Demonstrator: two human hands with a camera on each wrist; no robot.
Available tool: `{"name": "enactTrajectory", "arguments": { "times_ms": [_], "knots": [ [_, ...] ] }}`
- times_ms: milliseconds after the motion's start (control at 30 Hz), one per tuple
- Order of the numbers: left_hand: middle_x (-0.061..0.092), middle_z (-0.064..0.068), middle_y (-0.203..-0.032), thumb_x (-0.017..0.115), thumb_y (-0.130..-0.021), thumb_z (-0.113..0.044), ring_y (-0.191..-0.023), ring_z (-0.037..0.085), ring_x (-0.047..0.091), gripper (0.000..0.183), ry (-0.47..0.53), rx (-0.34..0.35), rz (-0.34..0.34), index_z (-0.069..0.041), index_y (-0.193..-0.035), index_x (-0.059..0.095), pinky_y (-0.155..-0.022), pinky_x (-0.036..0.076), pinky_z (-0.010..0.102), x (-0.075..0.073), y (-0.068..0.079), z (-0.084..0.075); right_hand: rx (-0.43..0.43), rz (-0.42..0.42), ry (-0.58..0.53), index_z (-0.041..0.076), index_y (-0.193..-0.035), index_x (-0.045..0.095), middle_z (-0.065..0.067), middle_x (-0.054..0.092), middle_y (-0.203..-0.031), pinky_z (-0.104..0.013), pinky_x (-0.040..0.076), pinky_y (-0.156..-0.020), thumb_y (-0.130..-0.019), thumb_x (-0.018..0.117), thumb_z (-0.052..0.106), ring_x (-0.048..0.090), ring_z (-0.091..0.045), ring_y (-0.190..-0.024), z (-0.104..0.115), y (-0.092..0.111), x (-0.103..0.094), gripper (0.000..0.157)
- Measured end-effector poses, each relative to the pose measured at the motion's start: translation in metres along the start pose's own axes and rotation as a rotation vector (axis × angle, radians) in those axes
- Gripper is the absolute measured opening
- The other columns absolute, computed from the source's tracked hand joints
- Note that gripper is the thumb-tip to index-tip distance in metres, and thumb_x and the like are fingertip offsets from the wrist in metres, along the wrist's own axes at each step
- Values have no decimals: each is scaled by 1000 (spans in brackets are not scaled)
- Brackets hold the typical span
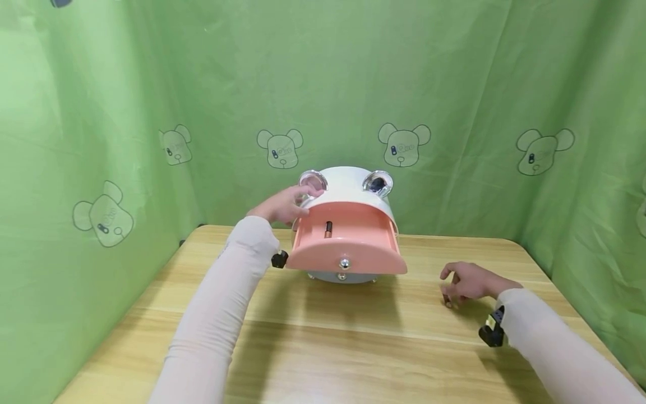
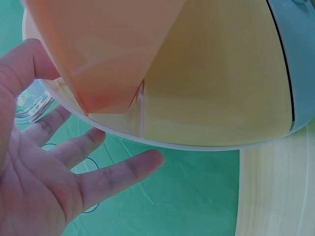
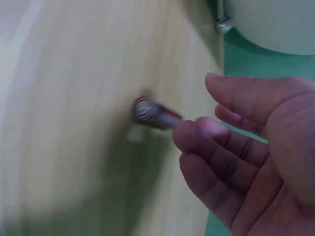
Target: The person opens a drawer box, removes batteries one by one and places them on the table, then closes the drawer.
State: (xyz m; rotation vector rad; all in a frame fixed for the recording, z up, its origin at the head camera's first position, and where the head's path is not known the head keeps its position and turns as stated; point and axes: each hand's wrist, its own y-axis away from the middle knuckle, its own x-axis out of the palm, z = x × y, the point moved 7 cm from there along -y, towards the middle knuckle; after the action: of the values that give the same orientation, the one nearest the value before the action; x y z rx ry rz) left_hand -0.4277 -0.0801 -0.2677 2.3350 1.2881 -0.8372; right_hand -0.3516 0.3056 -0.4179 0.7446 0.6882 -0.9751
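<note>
A frog-shaped desk cabinet (image 1: 345, 185), white with round eyes, stands on the table with its pink drawer (image 1: 348, 257) pulled out. Inside that drawer lies a black and copper battery (image 1: 328, 229). My left hand (image 1: 286, 204) rests against the cabinet's upper left side; in the left wrist view its fingers (image 2: 120, 174) spread along the white rim, thumb near the drawer's side. At the right, my right hand (image 1: 469, 280) is low over the table beside another battery (image 1: 447, 301). In the right wrist view this battery (image 3: 156, 114) lies at the fingertips, with the thumb apart from it.
The wooden table (image 1: 323, 359) carries the cabinet near its back edge. Below the pink drawer is a grey-blue lower drawer (image 1: 328, 277) with a silver knob. Green curtain (image 1: 343, 84) surrounds the table at the back and both sides.
</note>
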Motion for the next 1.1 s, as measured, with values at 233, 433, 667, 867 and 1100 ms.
{"name": "enactTrajectory", "arguments": {
  "times_ms": [233,433,667,867,1100],
  "knots": [
    [41,19,-142,56,-93,2,-110,32,56,56,5,-2,-5,-21,-144,47,-69,59,36,1,0,-1,-89,-40,-11,1,-92,55,-8,59,-68,-31,48,-53,-93,65,14,57,-20,-59,28,-4,-16,17],
    [43,18,-139,56,-93,2,-107,31,58,55,-5,11,0,-20,-144,47,-69,59,36,3,0,-2,-194,-80,-50,2,-86,53,-6,55,-71,-33,52,-55,-98,58,12,61,-21,-64,63,-1,-29,16],
    [49,18,-130,57,-93,2,-101,29,58,55,-18,10,-18,-19,-143,47,-68,59,36,2,0,-1,-256,-88,-135,-2,-94,55,-6,56,-76,-35,54,-57,-98,54,6,61,-24,-67,93,-3,-33,10],
    [47,17,-133,57,-93,1,-102,28,58,51,-29,35,-14,-15,-141,48,-69,58,35,3,-1,-2,-292,-135,-185,-4,-96,57,-9,58,-77,-35,57,-58,-97,55,3,63,-26,-66,112,-3,-40,7],
    [48,17,-129,57,-94,1,-100,30,59,45,-16,16,-13,-15,-135,51,-68,59,36,2,0,-1,-337,-145,-200,-4,-98,57,-10,58,-77,-32,56,-58,-94,60,3,61,-21,-63,136,-4,-45,9]
  ]
}}
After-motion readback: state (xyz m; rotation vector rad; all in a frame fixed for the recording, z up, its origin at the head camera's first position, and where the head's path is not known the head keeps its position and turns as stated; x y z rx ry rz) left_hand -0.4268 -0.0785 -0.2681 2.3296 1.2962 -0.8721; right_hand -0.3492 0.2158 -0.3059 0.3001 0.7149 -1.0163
